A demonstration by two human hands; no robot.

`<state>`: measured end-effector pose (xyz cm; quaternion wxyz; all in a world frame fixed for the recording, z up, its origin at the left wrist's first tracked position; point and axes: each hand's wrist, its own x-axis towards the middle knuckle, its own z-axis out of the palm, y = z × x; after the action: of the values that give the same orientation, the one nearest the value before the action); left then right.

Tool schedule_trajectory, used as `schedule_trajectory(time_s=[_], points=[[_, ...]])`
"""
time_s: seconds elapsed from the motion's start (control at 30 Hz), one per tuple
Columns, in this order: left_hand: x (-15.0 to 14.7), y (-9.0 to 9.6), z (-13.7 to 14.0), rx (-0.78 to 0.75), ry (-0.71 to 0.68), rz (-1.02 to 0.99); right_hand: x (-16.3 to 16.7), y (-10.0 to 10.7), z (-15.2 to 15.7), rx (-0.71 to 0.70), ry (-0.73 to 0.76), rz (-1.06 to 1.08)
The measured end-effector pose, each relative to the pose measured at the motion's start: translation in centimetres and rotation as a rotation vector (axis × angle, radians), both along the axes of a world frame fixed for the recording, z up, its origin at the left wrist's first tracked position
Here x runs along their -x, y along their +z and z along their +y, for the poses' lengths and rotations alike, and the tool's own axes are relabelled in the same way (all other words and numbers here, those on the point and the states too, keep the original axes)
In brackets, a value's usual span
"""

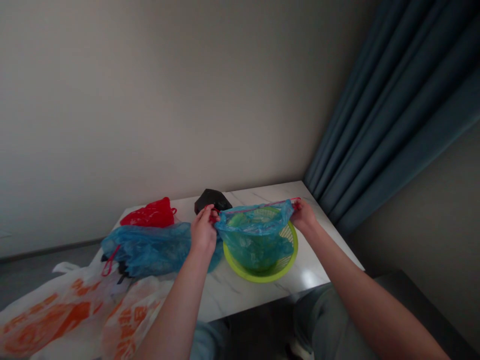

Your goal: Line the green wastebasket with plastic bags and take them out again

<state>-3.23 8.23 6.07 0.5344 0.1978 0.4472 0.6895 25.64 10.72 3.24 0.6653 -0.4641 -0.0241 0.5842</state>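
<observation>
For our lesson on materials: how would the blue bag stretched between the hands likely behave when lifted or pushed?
The blue bag is likely floppy, as it sags between the left hand and the right hand. Its see-through film suggests little weight, though any contents are unclear. Pushed, its creased side would probably fold.

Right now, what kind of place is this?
It looks like a room indoors, perhaps in a home. A long blue-grey curtain hangs by a plain wall, and a marble-patterned table holds a yellow-green basket.
</observation>
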Motion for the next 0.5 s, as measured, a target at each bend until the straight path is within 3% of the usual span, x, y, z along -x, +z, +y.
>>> schedule_trajectory(time_s=[0.13,0.23,0.37,0.5], points=[[0.7,0.2,0.5,0.145,0.067,-0.323,-0.8,-0.2,0.1,0.009,-0.035,0.147],[1.0,0.1,0.6,0.129,0.101,-0.425,-1.1,-0.4,0.0,-0.038,-0.097,0.199],[0.2,-0.1,0.4,-0.004,0.051,-0.352,-1.3,0.0,0.1,-0.131,-0.099,0.217],[-1.2,-0.4,0.1,-0.088,-0.004,-0.132,-0.7,0.9,0.1,-0.188,-0.044,0.193]])
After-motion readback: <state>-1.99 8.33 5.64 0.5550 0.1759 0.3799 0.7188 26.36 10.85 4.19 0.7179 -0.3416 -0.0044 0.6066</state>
